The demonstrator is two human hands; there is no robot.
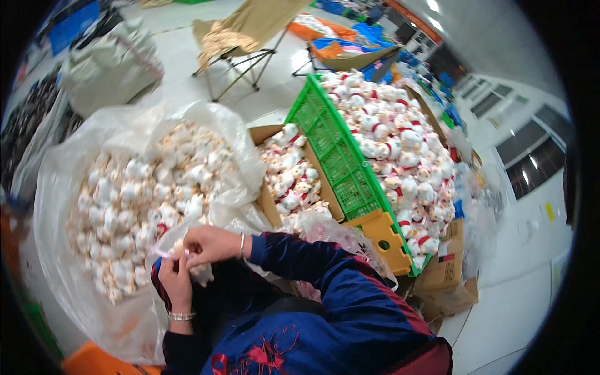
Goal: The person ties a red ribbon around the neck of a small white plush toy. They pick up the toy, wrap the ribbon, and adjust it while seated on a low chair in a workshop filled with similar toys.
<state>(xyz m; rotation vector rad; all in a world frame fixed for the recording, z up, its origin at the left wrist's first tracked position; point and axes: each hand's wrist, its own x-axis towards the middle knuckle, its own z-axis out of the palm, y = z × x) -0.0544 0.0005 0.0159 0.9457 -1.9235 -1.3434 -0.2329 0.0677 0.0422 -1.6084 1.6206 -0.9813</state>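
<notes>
My left hand (175, 278) and my right hand (209, 244) meet at the lower middle and pinch one small white plush toy (201, 271) between them. A bangle sits on each wrist. Just beyond the hands lies a large clear plastic bag (69, 162) filled with many small white and tan plush toys (144, 187). Both sleeves are dark blue.
An open cardboard box (265, 134) with more toys stands right of the bag. A green plastic crate (331, 156) heaped with white and red toys lies further right, over cardboard boxes (447, 265). Folding chairs (240, 37) and grey sacks (109, 65) stand behind.
</notes>
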